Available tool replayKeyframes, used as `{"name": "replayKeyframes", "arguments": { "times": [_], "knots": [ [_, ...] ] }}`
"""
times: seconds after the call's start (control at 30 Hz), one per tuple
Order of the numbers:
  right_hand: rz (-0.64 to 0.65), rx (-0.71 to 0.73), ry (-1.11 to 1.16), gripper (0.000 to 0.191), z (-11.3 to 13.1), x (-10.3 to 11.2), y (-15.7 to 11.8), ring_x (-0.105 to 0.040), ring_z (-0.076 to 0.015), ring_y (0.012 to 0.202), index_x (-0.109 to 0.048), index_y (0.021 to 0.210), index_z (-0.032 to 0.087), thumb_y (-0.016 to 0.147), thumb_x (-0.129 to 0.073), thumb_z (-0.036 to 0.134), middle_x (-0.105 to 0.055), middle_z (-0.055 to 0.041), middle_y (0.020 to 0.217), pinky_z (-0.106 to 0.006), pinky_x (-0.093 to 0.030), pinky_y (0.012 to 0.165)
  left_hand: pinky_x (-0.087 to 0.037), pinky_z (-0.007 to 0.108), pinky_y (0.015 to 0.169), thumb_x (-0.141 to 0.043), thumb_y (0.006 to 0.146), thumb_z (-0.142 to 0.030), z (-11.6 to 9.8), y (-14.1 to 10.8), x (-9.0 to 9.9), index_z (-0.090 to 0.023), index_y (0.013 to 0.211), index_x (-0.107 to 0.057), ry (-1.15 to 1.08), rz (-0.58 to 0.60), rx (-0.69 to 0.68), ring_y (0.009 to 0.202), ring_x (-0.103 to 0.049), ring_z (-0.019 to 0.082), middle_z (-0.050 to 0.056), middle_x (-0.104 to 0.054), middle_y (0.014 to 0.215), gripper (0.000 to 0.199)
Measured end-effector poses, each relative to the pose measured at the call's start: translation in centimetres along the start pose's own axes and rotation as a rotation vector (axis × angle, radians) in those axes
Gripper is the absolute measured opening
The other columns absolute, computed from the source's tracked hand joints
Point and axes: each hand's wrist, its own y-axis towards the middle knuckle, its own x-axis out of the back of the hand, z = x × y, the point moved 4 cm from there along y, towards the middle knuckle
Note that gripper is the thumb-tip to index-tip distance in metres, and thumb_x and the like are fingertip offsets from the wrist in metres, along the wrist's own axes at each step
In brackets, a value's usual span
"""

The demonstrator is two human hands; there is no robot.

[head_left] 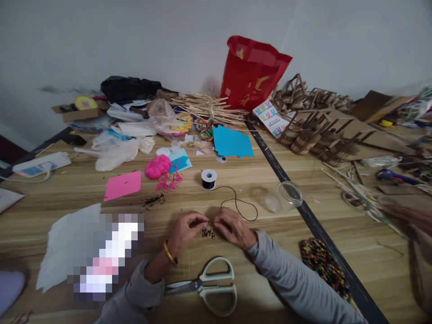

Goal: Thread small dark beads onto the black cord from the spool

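My left hand [186, 230] and my right hand [235, 227] face each other low in the middle, fingertips pinched close together. Between them runs a short stretch of thin black cord [255, 209], which loops out behind my right hand to a white spool [209, 177] wound with black. Just below the fingertips lies a small heap of dark, shiny beads [206, 233]; whether one is on the cord is too small to tell. Scissors with cream handles [218, 288] lie nearer to me, blades pointing left.
A clear plastic cup [283, 198] lies right of the cord. Colourful strung beads [324, 265] are by my right sleeve. Pink yarn [158, 166], pink paper [123, 185] and black snippets [153, 200] lie left. Behind stand a red bag [253, 72] and small woven baskets [305, 139]. Another person's arm [411, 216] shows at right.
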Motion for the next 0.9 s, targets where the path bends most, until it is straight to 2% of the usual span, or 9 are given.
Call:
{"name": "replayKeyframes", "arguments": {
  "times": [0.2,0.67,0.9],
  "knots": [
    [0.016,0.036,-0.038,0.011,0.16,-0.37,-0.02,-0.046,-0.0169,0.068,-0.049,0.081,0.017,0.088,-0.042,0.019,-0.052,-0.0047,0.07,-0.029,-0.038,0.065,-0.049,0.025,0.063,-0.066,0.064,-0.019,0.35,0.19,0.13,-0.011,0.073,-0.068,-0.108,0.02,0.073,0.065,-0.062,0.016,0.006,-0.069,0.07,0.012],
    [0.048,0.052,-0.054,0.011,-0.27,-0.91,0.03,-0.047,-0.0171,0.073,-0.05,0.083,0.016,0.09,-0.042,0.02,-0.054,-0.0059,0.074,-0.031,-0.038,0.069,-0.049,0.026,0.066,-0.065,0.063,-0.019,0.02,0.23,0.07,-0.01,0.072,-0.067,-0.118,0.059,0.073,0.066,-0.062,0.015,0.006,-0.068,0.069,0.012],
    [0.046,0.052,-0.061,0.012,-0.29,-0.96,0.11,-0.047,-0.0171,0.072,-0.05,0.082,0.017,0.09,-0.042,0.021,-0.054,-0.0056,0.073,-0.03,-0.038,0.069,-0.048,0.025,0.067,-0.064,0.065,-0.018,-0.16,0.15,0.0,-0.01,0.073,-0.067,-0.094,0.078,0.031,0.069,-0.061,0.016,0.006,-0.067,0.072,0.012]
  ]
}}
